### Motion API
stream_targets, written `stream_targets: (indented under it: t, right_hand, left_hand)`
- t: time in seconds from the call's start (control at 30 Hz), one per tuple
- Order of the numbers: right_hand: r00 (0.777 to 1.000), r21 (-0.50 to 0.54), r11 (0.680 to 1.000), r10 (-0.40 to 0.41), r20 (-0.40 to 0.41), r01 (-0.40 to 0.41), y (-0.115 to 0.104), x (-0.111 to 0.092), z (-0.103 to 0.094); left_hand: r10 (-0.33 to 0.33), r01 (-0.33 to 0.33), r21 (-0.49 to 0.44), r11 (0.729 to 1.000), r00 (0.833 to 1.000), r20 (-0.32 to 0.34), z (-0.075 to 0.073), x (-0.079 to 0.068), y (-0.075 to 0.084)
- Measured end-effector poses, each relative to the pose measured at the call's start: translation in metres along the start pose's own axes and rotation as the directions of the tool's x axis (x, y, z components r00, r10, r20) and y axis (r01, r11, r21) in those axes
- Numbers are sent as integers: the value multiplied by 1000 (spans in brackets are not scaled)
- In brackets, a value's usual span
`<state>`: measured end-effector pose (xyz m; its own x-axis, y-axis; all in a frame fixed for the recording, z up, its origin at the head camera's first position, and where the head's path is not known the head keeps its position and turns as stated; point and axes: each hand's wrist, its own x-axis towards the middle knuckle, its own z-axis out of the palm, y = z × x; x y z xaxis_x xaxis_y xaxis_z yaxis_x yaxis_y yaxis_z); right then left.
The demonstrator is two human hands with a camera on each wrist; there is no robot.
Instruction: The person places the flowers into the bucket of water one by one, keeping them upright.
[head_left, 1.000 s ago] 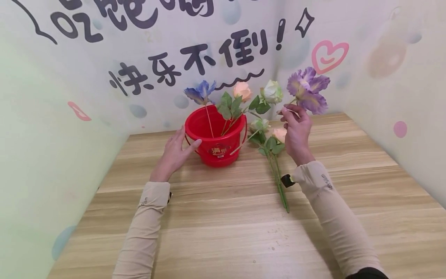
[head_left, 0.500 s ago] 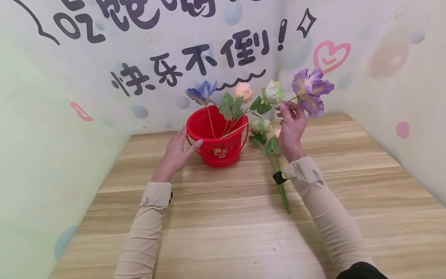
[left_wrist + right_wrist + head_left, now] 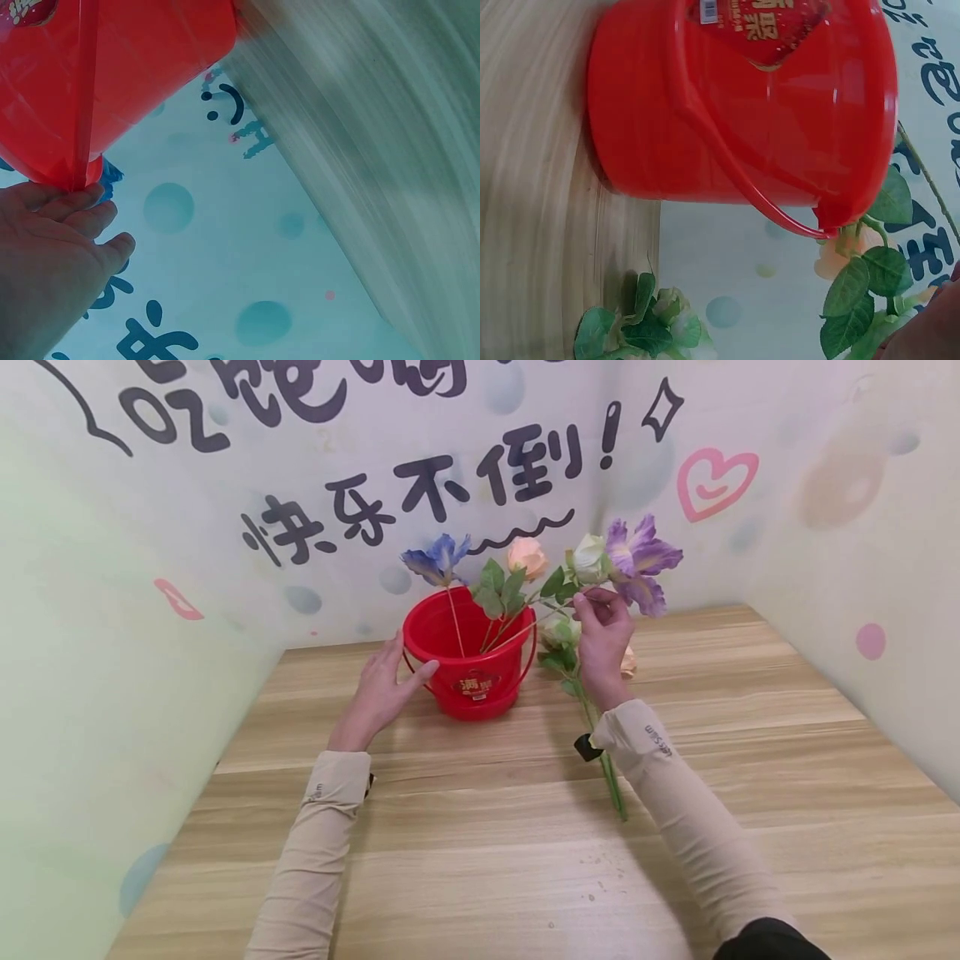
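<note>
My right hand (image 3: 604, 647) pinches the thin stem of a purple artificial iris (image 3: 643, 560), right of a red bucket (image 3: 476, 689). The stem slants down left, its lower end inside the bucket. My left hand (image 3: 378, 693) rests against the bucket's left rim with extended fingers; in the left wrist view its fingertips (image 3: 94, 193) touch the rim by the bucket handle (image 3: 84, 112). A blue iris (image 3: 437, 562), a peach rose (image 3: 528, 558) and a pale green-white rose (image 3: 588, 558) rise from the bucket, the roses leaning right.
More artificial roses with green stems (image 3: 613, 789) lie on the wooden table (image 3: 465, 852), partly under my right forearm; a pale bloom (image 3: 684, 328) shows in the right wrist view. A printed wall (image 3: 360, 610) stands behind the table. Water drops (image 3: 592, 881) dot the tabletop.
My right hand has moved left and slightly down with the purple iris, and its stem end has gone from outside the bucket's front to inside the rim. The left hand stays at the bucket.
</note>
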<state>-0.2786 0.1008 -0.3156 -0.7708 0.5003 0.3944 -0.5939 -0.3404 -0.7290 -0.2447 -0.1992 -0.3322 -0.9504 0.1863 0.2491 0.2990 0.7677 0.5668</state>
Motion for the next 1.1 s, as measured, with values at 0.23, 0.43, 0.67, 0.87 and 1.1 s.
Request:
stream_targets:
  t: [0.23, 0.43, 0.67, 0.87, 1.1]
  right_hand:
    - [997, -48, 998, -25, 67, 28, 11, -5, 3]
    - [997, -81, 996, 31, 75, -25, 15, -11, 6]
    - [992, -134, 990, 61, 114, -45, 20, -17, 7]
    - [985, -204, 979, 50, 163, -15, 24, -20, 10]
    - [983, -232, 972, 71, 167, -31, 27, -21, 14]
  left_hand:
    - [-9, 9, -3, 1000, 1000, 7, 0, 0, 1]
    - [-16, 17, -5, 1000, 1000, 14, 0, -1, 1]
    - [-15, 15, -4, 1000, 1000, 10, 0, -1, 0]
    - [-6, 6, -3, 1000, 1000, 5, 0, -1, 0]
    - [-14, 14, -6, 1000, 1000, 7, 0, -1, 0]
